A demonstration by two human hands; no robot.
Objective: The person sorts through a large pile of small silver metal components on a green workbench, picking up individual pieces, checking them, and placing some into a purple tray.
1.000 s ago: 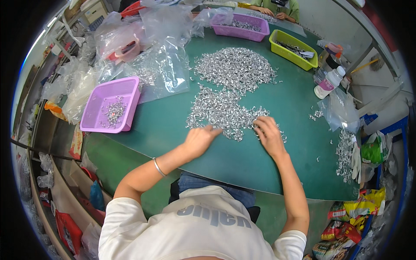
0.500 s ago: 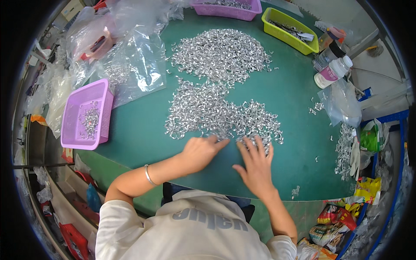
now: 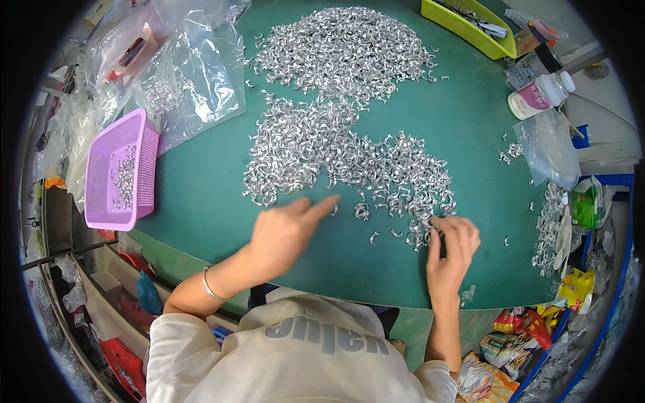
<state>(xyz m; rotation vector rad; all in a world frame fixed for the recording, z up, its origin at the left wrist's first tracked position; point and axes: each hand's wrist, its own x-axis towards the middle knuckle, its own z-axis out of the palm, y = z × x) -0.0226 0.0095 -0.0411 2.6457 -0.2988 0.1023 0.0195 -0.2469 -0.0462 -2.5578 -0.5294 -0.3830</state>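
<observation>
Small curved silver metal pieces lie in a near heap, which joins a larger far heap on the green table. My left hand is just below the near heap, its index finger stretched out toward a loose piece and its other fingers curled; no held piece shows. At the heap's lower right edge, my right hand has bent fingers drawn toward the thumb. Metal pieces touch its fingertips, which hide whatever is between them. A few pieces lie apart between the hands.
At left stands a purple basket holding some pieces, beside clear plastic bags. Far right are a yellow-green tray and a white bottle. Another batch of metal pieces lies along the right edge, next to a glove.
My right hand has moved right and its spread fingers have bent inward. My left hand has shifted left, away from it. Loose pieces now show between them. The whole view has shifted slightly.
</observation>
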